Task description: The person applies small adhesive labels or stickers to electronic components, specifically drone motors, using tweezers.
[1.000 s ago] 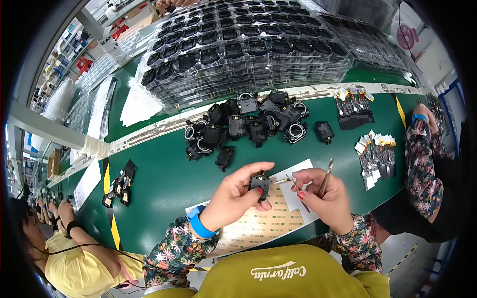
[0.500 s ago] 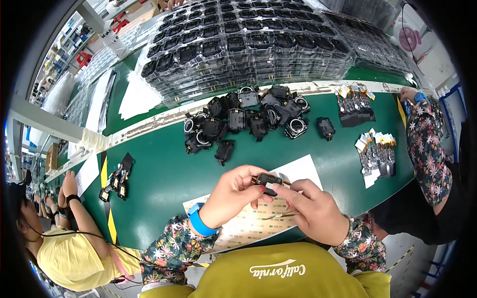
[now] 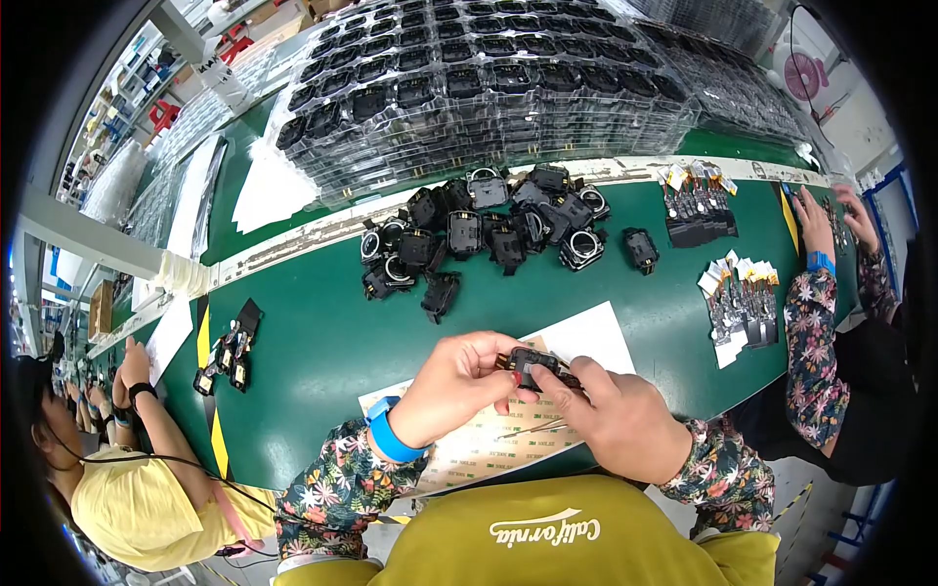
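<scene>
My left hand (image 3: pixel 454 386), with a blue band at the wrist, is closed on a small black plastic housing (image 3: pixel 532 362). It pinches the housing's left side between thumb and fingers, above a sheet of printed adhesive pieces (image 3: pixel 469 461). From the other side my right hand (image 3: pixel 625 415) presses thumb and fingertips onto the housing. Thin metal tweezers (image 3: pixel 535 428) stick out to the left from under the right palm, held in its curled fingers. What lies beneath the right fingertips is hidden.
A pile of black housings (image 3: pixel 464 234) lies beyond my hands, one single housing (image 3: pixel 640 251) right of it. Wired circuit parts (image 3: pixel 743 303) lie at right, more parts (image 3: pixel 233 352) at left. Stacked clear trays (image 3: pixel 469 117) fill the back. Co-workers sit both sides.
My right hand has shifted slightly, its fingers now further over the housing, and the tweezers have moved a little left. The co-worker at right has both hands reaching onto the table.
</scene>
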Demonstrator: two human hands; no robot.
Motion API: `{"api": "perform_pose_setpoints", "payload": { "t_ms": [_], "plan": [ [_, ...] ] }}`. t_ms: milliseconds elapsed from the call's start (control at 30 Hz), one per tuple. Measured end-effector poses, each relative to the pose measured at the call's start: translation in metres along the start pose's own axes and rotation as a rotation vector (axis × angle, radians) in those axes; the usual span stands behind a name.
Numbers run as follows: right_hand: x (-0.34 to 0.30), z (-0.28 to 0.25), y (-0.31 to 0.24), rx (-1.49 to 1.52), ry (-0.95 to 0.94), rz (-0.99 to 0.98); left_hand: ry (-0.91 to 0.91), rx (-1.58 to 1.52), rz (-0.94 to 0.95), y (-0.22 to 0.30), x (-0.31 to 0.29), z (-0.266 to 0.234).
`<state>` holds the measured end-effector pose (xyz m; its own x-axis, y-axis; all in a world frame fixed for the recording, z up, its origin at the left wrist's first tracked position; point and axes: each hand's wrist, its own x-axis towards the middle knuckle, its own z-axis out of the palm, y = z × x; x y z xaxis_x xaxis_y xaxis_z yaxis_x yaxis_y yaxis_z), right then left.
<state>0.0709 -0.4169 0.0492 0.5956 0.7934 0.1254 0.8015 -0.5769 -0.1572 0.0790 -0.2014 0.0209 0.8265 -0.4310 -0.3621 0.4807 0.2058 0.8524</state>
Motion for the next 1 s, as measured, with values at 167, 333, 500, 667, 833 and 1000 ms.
{"api": "perform_pose_setpoints", "payload": {
  "t_ms": [167, 333, 500, 667, 833, 1000],
  "plan": [
    [0.001, 0.0, -0.003, -0.13, -0.006, -0.044, 0.052, 0.063, -0.006, -0.005, 0.002, 0.003],
    [-0.001, 0.002, 0.001, -0.073, -0.018, -0.048, 0.049, 0.079, 0.031, -0.012, 0.007, 0.003],
    [-0.011, -0.001, 0.019, 0.476, 0.139, 0.094, 0.027, 0.042, -0.02, -0.007, 0.009, 0.006],
    [-0.029, -0.014, 0.043, 0.908, 0.474, 0.183, 0.075, -0.115, -0.003, -0.005, 0.011, 0.011],
    [-0.064, 0.007, 0.04, 1.367, 0.23, 0.537, 0.037, -0.141, -0.046, -0.01, 0.017, 0.019],
    [-0.069, 0.022, 0.028, 1.481, 0.305, 0.667, 0.011, -0.041, 0.019, -0.023, 0.02, 0.021]
  ]
}}
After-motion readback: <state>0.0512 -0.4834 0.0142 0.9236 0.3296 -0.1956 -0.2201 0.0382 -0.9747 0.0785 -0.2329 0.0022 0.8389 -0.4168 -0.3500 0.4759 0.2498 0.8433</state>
